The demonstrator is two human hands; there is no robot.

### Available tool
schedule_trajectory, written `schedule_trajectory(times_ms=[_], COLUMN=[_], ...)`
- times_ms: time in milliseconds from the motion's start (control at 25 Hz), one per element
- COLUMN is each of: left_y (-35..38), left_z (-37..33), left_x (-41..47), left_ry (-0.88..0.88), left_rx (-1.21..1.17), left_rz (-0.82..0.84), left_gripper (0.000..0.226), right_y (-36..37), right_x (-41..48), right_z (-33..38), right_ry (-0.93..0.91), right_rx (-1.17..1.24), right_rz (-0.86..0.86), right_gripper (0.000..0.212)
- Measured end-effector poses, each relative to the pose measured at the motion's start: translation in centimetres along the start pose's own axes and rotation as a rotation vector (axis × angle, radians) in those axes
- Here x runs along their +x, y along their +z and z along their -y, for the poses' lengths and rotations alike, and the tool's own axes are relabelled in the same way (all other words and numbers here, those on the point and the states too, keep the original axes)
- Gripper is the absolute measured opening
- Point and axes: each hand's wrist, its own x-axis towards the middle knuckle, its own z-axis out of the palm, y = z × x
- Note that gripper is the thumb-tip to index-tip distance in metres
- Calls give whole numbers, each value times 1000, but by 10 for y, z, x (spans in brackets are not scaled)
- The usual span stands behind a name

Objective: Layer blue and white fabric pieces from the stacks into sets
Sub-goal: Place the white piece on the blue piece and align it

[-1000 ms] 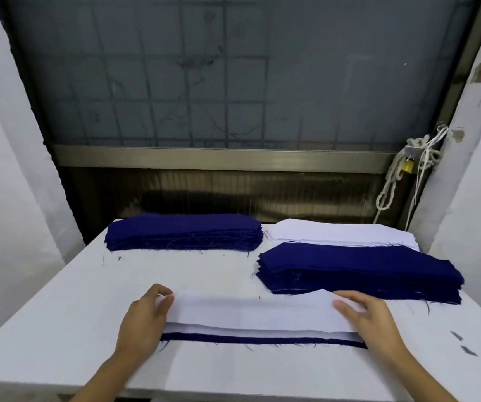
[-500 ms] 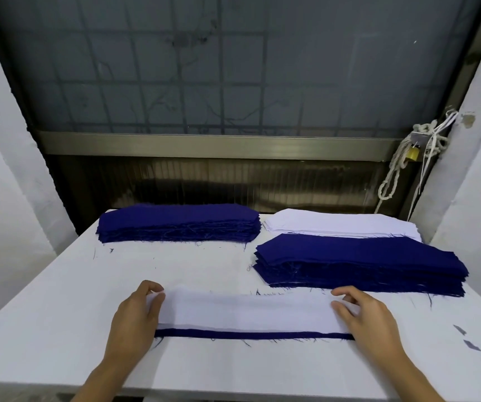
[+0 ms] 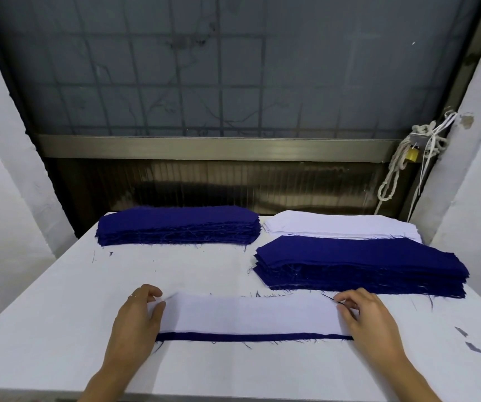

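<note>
Left hand (image 3: 137, 317): fingers curled close together, thumb lying on the near-left end of the white piece (image 3: 251, 314), fingertips bent over its far-left corner, pinching that end. A thin ring on one finger.

Right hand (image 3: 371, 322): fingers curled and bunched, thumb and forefinger pinching the far-right corner of the same piece; a dark thread pokes out just beyond the fingertips.

White piece lies flat across the near middle of the table (image 3: 45, 314), on top of a blue piece (image 3: 251, 337), which shows only as a narrow band along the near edge.

Beyond it, right: a thick blue stack (image 3: 361, 265), with the white stack (image 3: 341, 227) just behind it. Far left: second blue stack (image 3: 178, 226), apart from the others.

Two small dark scraps (image 3: 471, 345) near the right table edge. Rope and brass padlock (image 3: 413, 155) hang at the window frame, right.
</note>
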Motion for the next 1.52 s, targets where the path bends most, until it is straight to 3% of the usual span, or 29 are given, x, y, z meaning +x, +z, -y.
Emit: schedule_trajectory(times_ms=[440, 600, 720, 960, 1400, 1520], left_y=[2, -1, -6, -11, 17, 27], left_z=[0, -7, -24, -48, -33, -28], left_x=[5, 13, 48, 151, 277, 283], left_ry=[6, 53, 92, 117, 38, -2], left_rx=[55, 88, 64, 22, 367, 304], left_rz=[34, 31, -5, -24, 215, 235], left_gripper=[21, 36, 31, 15, 41, 19], right_y=[-1, -3, -4, 11, 88, 107], right_x=[-1, 6, 30, 116, 221, 234], right_z=[-1, 10, 34, 102, 156, 164], right_ry=[7, -35, -123, -168, -254, -283], right_rx=[-29, -28, -10, 108, -28, -46], right_rz=[-8, -127, -197, -76, 142, 162], right_gripper=[37, 32, 25, 18, 11, 12])
